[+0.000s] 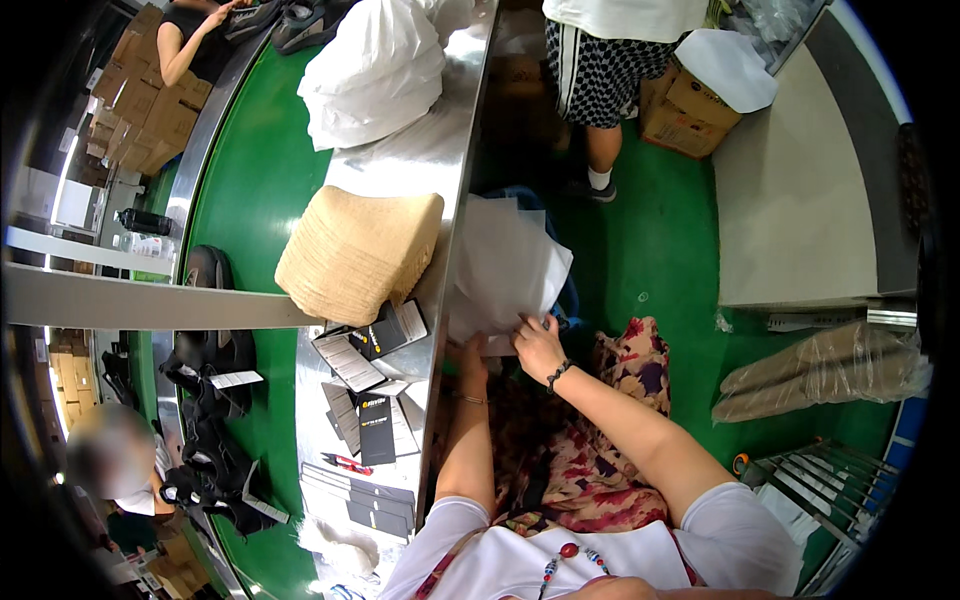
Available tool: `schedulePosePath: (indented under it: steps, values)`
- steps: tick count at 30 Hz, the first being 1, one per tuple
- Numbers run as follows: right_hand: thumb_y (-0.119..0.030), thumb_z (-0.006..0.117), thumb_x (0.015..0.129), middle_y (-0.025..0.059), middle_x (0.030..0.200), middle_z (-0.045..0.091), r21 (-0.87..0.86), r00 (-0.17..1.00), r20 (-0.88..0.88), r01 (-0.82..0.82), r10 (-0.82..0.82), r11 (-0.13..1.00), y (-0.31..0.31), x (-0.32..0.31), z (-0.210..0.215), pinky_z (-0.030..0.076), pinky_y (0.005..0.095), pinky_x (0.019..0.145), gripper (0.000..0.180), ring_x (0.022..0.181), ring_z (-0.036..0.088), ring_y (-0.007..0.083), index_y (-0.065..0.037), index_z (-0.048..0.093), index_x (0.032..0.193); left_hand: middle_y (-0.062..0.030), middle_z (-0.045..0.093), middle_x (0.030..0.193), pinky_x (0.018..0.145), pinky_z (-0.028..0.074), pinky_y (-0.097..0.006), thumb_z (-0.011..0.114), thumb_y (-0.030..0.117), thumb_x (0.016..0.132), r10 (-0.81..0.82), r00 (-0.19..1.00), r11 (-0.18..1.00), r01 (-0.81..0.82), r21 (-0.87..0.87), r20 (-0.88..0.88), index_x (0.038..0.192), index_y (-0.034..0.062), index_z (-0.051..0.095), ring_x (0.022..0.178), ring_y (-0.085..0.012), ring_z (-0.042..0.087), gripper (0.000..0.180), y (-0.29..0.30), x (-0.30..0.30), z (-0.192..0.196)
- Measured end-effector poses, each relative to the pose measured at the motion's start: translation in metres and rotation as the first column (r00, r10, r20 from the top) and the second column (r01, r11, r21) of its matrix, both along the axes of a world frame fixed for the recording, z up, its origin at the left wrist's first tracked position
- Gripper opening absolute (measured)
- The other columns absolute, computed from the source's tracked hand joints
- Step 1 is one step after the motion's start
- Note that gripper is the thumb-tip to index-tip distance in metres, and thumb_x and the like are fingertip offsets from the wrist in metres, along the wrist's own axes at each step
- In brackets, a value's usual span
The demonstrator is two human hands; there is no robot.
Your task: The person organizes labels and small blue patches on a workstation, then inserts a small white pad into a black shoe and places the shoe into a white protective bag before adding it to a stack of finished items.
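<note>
A loose stack of thin white paper sheets [505, 265] spreads over my lap side, just right of the metal bench edge. My right hand [541, 348], with a dark bead bracelet on its wrist, pinches the near right edge of the sheets. At their near left corner, close to the bench, my left hand [470, 362] grips them too, its fingers partly covered by the paper. Beneath the sheets shows the rim of a blue bin [571, 296]. On the bench beside my left hand lie black and white tag cards [378, 425].
A beige ribbed stack [350, 250] and a white plastic bag [375, 75] rest on the metal bench. Black shoes [215, 440] sit on the green belt beyond. Another person [610, 60] stands ahead near a cardboard box [685, 115]. A wire rack [815, 490] is at right.
</note>
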State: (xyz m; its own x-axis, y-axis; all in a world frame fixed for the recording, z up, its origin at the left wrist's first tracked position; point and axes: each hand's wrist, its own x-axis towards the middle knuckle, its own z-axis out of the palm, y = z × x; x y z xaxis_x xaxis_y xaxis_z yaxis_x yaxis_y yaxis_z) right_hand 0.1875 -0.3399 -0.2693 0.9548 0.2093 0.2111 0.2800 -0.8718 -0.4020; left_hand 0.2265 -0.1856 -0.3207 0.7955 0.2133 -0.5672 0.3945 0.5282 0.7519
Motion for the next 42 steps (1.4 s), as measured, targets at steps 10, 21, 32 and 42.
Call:
schedulePosePath:
  steps: [10,21,32,42]
  values:
    - [-0.012,0.059,0.076,0.0070,0.091,0.059,0.286,0.973,0.025,0.212,-0.229,0.934,-0.043,-0.003,0.039,0.034,0.0484,0.087,0.005,0.093,0.054,0.0249,-0.007,0.059,0.076,-0.0151,0.040,0.127,0.088,0.044,-0.040,0.072,-0.004,0.063,-0.153,0.985,0.933,0.169,0.316,-0.077,0.132,0.0035,0.024,0.111,-0.0303,0.046,0.084,-0.031,-0.013,-0.041]
    - [-0.004,0.051,0.088,0.0111,0.102,0.063,0.666,0.589,0.271,0.457,-0.761,0.590,-0.159,-0.005,0.148,0.046,0.0292,0.080,0.011,0.089,0.058,0.0183,0.002,0.058,0.092,-0.0159,0.026,0.141,0.103,0.021,-0.055,0.061,0.036,0.077,-0.672,0.594,-0.340,0.282,0.897,-0.442,0.130,0.0175,0.041,0.131,-0.0332,0.022,0.060,-0.069,-0.018,0.048]
    - [-0.003,0.054,0.082,0.0134,0.101,0.062,0.642,0.831,-0.147,0.493,-0.536,0.587,-0.148,-0.016,0.135,0.047,0.0301,0.079,0.005,0.092,0.060,0.0227,0.001,0.056,0.083,-0.0183,0.020,0.144,0.104,0.017,-0.053,0.063,0.036,0.077,-0.724,0.632,-0.176,0.216,0.960,-0.275,0.136,0.0042,0.029,0.133,-0.0360,0.017,0.075,-0.063,-0.027,0.031]
    - [-0.020,0.055,0.075,0.0100,0.137,0.039,0.181,0.848,-0.517,0.239,-0.114,0.954,-0.068,0.026,-0.026,0.030,0.0537,0.098,0.017,0.130,0.025,0.0385,-0.006,0.064,0.080,-0.0281,0.021,0.140,0.106,0.017,-0.048,0.065,0.048,0.071,-0.593,0.771,-0.126,0.197,0.972,-0.233,0.132,-0.0091,0.026,0.131,-0.0407,0.019,0.092,-0.059,-0.015,0.011]
